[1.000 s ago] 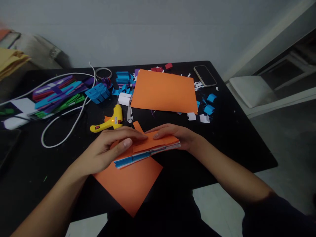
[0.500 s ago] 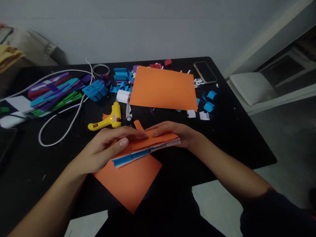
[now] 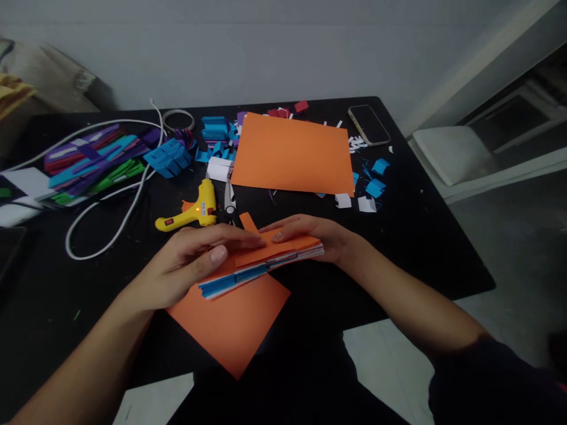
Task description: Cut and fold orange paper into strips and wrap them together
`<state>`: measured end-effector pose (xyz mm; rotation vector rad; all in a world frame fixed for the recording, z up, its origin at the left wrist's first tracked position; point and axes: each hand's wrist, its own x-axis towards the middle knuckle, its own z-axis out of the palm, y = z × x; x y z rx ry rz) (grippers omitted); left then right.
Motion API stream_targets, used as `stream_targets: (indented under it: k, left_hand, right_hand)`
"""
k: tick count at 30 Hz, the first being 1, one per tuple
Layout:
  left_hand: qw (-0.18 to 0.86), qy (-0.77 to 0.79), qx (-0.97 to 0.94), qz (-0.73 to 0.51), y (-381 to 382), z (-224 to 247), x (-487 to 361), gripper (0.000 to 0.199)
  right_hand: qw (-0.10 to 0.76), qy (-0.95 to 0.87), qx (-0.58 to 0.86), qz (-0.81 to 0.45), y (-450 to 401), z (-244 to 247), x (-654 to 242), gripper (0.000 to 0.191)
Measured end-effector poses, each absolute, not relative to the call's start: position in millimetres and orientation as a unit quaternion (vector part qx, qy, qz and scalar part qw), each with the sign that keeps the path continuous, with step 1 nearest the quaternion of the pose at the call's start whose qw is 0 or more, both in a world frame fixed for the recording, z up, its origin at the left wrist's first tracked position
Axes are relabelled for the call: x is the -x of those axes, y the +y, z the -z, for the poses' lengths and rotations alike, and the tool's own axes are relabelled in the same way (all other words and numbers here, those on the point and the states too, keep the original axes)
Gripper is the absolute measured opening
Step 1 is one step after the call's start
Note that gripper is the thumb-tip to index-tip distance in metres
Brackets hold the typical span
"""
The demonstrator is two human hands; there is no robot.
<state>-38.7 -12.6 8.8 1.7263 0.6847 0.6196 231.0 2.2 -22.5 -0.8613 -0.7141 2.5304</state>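
Pinching the paper stack (image 3: 296, 243) in my right fingers (image 3: 279, 237), I rest my left fingers (image 3: 250, 236), loosely parted, across it — likely to hold the layers flat — glue gun (image 3: 204, 203) just beyond them.

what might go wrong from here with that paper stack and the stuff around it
The paper stack under the left hand and right hand might splay, as its layered edges look uneven. The glue gun shows a lit light just beyond the left hand, so it may be hot enough to burn.
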Motion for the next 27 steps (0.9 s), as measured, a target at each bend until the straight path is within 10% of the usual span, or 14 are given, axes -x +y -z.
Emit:
stream_targets:
  k: [27]
  left_hand:
    - [0.558, 0.304, -0.732, -0.246, -9.3, -11.5, 39.0, 0.037]
  right_hand:
    - [0.186, -0.26, 0.356, -0.878, -2.7, 18.9, -230.4, 0.04]
